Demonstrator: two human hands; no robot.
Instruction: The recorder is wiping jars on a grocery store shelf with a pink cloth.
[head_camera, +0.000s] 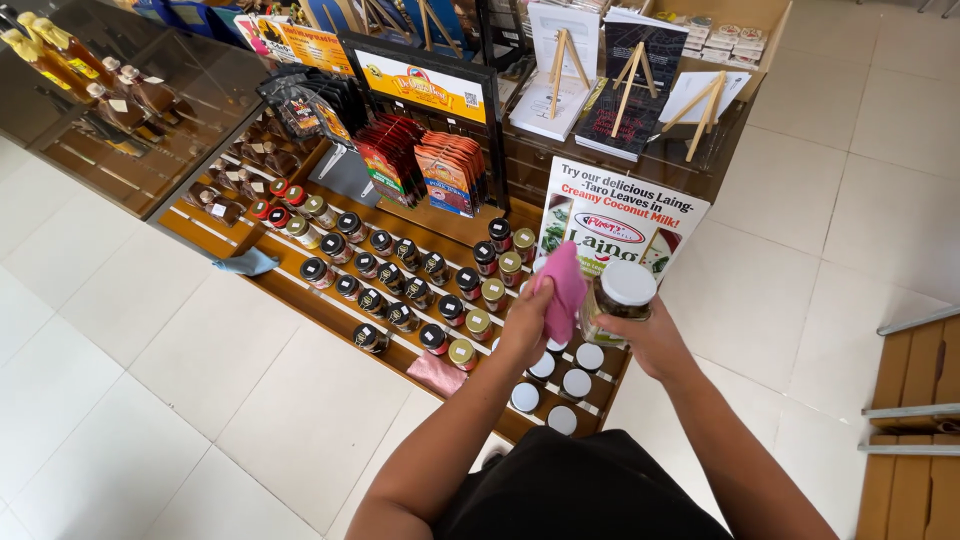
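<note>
Pale floor tiles (150, 380) surround a low stepped wooden display shelf (300, 300), its tiers rising toward the back so that every row shows from above. At far left, bottles (50, 50) with yellow caps lie behind a glass counter (190, 90), and a blue cloth (247, 263) rests on the shelf's front edge. Rows of small jars (390, 270) with black, red and gold lids stand upright along the tiers, hanging pouches (420, 160) behind them; a second pink rag (437, 373) lies on the lowest step. Right of centre, the left hand (525, 320) grips a pink cloth (563, 290), fingers curled shut around it so that the free end lies against the jar beside it. The right hand (650, 340) holds a white-lidded glass jar (618, 300) lifted clear above the shelf, fingers wrapped round its lower body, lid and upper glass left exposed to the cloth. More white-lidded jars (565, 385) stand below. Behind leans a printed sign (620, 220), with small wooden easels (640, 70) holding cards on the counter.
</note>
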